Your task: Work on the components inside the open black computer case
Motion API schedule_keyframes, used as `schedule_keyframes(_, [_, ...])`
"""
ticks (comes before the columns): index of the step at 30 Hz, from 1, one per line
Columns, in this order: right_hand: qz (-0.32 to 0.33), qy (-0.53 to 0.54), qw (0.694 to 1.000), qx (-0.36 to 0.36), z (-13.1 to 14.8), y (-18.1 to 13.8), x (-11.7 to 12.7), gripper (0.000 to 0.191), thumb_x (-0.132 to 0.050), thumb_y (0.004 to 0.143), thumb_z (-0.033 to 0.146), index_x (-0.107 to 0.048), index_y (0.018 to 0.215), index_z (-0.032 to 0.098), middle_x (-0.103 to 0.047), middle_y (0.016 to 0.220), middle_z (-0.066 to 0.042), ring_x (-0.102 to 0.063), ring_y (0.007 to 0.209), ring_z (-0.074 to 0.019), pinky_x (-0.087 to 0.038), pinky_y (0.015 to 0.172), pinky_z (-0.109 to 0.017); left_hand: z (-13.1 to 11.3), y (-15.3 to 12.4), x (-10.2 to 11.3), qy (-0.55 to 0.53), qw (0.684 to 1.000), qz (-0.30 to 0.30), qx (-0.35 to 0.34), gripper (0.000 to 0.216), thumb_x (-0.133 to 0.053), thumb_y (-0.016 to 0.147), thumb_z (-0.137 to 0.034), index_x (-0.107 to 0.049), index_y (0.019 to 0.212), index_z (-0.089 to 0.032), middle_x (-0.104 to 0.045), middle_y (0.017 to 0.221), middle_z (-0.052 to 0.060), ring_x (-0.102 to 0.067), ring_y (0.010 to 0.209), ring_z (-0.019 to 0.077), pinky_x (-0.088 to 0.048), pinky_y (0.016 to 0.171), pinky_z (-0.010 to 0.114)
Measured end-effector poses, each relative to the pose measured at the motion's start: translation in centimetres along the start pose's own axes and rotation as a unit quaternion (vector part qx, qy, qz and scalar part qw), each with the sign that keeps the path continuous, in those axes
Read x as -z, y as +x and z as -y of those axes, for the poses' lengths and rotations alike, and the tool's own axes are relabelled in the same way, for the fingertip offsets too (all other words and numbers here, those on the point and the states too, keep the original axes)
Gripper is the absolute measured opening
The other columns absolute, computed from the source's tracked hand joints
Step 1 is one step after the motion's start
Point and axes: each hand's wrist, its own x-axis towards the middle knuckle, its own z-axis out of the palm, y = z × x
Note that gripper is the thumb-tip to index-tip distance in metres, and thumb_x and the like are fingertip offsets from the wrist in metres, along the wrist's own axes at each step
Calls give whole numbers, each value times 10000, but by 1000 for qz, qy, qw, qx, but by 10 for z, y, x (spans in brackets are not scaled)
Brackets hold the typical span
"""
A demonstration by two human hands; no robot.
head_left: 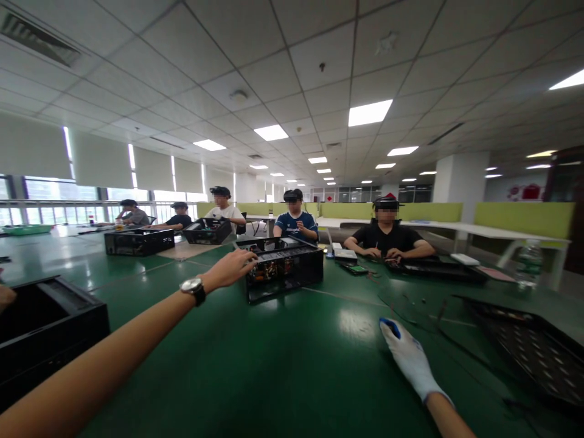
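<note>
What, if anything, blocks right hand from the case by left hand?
Nothing visible: only green tabletop between the right hand and the black case. The left hand is at its left end, off that path.

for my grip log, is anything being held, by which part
Bare left hand is at the boxy black metal case, by its upper left edge, grip unclear; white-gloved right hand shows nothing held.
</note>
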Motion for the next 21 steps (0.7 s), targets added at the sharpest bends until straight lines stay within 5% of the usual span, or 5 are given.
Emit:
schedule_keyframes(4, [26, -16, 1000, -4, 3, -1, 2, 691, -336, 816, 670, -637, 1208, 187, -702, 1237, -178, -653, 1166, -351, -448, 1061, -481, 22, 24, 10, 17, 997, 62, 29, 372, -551, 1028, -421, -642, 1211, -111, -647, 1209, 79, -641, 1084, 255, -541, 986, 453])
schedule_keyframes(12, [48, -31, 998, -20, 19, -8, 9, 860, -256, 780, 744, -589, 1294, 139, -649, 1328, -225, -602, 1242, -399, -401, 1104, -514, 50, 21, -24, 68, 978, 184, 76, 307, -622, 995, -393, -646, 1154, -132, -667, 1150, 89, -658, 1035, 217, -575, 924, 441])
schedule_keyframes(17, [61, -24, 997, -38, 27, -12, 13, 970, -198, 750, 811, -575, 1326, 128, -616, 1374, -237, -567, 1287, -414, -363, 1134, -523, 41, 11, -21, 118, 970, 200, 69, 286, -631, 988, -379, -651, 1135, -135, -658, 1175, 90, -641, 1078, 227, -551, 963, 458])
schedule_keyframes(21, [60, 16, 995, -77, 32, -17, 17, 1012, -241, 733, 854, -568, 1357, 126, -669, 1245, -232, -628, 1131, -426, -449, 1020, -544, 6, -22, -13, 147, 965, 205, 66, 235, -562, 1017, -337, -661, 1068, -130, -668, 1135, 97, -641, 1050, 236, -516, 977, 487])
